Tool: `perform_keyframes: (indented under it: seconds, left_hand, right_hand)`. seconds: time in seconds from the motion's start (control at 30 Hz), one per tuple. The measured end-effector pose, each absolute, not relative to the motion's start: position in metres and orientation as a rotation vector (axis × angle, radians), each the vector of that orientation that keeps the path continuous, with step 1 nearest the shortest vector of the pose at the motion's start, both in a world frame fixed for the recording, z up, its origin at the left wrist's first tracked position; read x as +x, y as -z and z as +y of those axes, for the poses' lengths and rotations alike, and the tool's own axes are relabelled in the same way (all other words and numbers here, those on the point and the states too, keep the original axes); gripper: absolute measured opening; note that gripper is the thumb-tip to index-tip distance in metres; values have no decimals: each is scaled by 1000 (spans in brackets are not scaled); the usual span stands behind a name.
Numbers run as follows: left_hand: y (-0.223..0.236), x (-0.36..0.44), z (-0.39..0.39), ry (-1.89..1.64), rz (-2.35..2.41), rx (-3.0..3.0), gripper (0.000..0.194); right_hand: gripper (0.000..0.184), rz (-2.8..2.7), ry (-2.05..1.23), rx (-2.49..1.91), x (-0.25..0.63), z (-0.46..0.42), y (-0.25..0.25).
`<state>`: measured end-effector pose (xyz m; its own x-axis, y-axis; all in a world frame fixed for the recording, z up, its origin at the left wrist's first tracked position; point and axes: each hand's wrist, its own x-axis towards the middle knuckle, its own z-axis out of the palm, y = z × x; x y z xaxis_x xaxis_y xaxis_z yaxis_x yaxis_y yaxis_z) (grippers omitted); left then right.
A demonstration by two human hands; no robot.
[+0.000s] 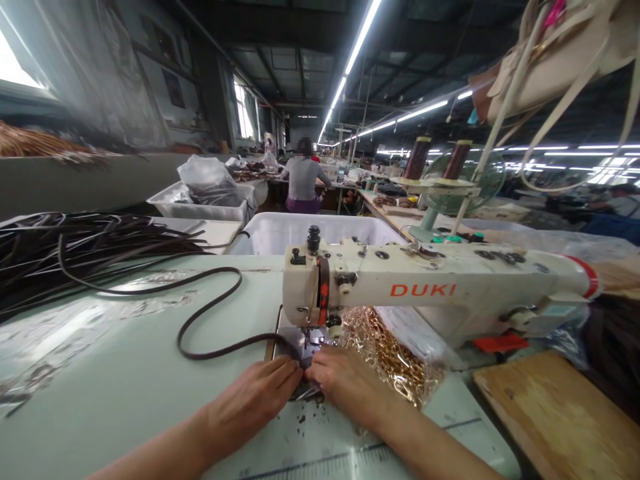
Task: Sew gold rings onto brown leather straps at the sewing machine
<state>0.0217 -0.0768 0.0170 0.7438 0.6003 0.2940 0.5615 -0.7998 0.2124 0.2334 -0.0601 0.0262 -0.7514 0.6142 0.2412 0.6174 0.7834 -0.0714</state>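
Note:
A white sewing machine [370, 280] stands across the table, its needle area lit by a small lamp. Just in front of the needle, my left hand [273, 383] is closed on the end of a dark brown strap [215, 350]. The strap curls back over the table to the left. My right hand [340, 373] is closed close by, its fingertips at the needle plate and almost meeting the left ones. What the right fingers pinch is hidden. Gold-coloured metal hardware [385, 353] lies heaped in clear plastic behind the right hand.
A pile of dark straps [90, 247] covers the table's left back. A white bin [320, 227] stands behind the machine. Thread spools [416, 160] sit on a stand, near a fan [435, 193]. A wooden board [560, 413] lies at right. A person [303, 180] sits further back.

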Motion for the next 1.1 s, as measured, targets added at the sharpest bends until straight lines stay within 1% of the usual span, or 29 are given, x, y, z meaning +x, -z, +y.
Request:
perform_keyframes:
  seconds: [0.17, 0.33, 0.57, 0.7, 0.8, 0.9, 1.0, 1.1]
  left_hand:
    - [-17, 16, -39, -500, 790, 2965, 31]
    - [-19, 11, -16, -465, 734, 2987, 31]
    - [-3, 2, -12, -591, 720, 3051, 38]
    - [-5, 5, -16, -627, 727, 2981, 35]
    - [-10, 10, -21, -555, 845, 2900, 32]
    - [-12, 13, -23, -456, 888, 2939, 33]
    - [-15, 12, -20, -433, 857, 2966, 34]
    - [-20, 12, -19, -457, 862, 2868, 32]
  right_hand:
    - [18, -2607, -23, -1199, 225, -51, -22]
    - [17, -2503, 12, -1354, 218, -49, -22]
    - [17, -2467, 56, -1409, 214, -53, -16]
    - [16, -2552, 85, -1435, 215, -53, -11]
    - [17, -2601, 88, -1370, 217, -54, -8]
    - [17, -2609, 98, -1355, 217, -52, -8]
    - [18, -2592, 139, -1410, 216, -51, -10]
    - [21, -2591, 167, -1428, 212, -51, -13]
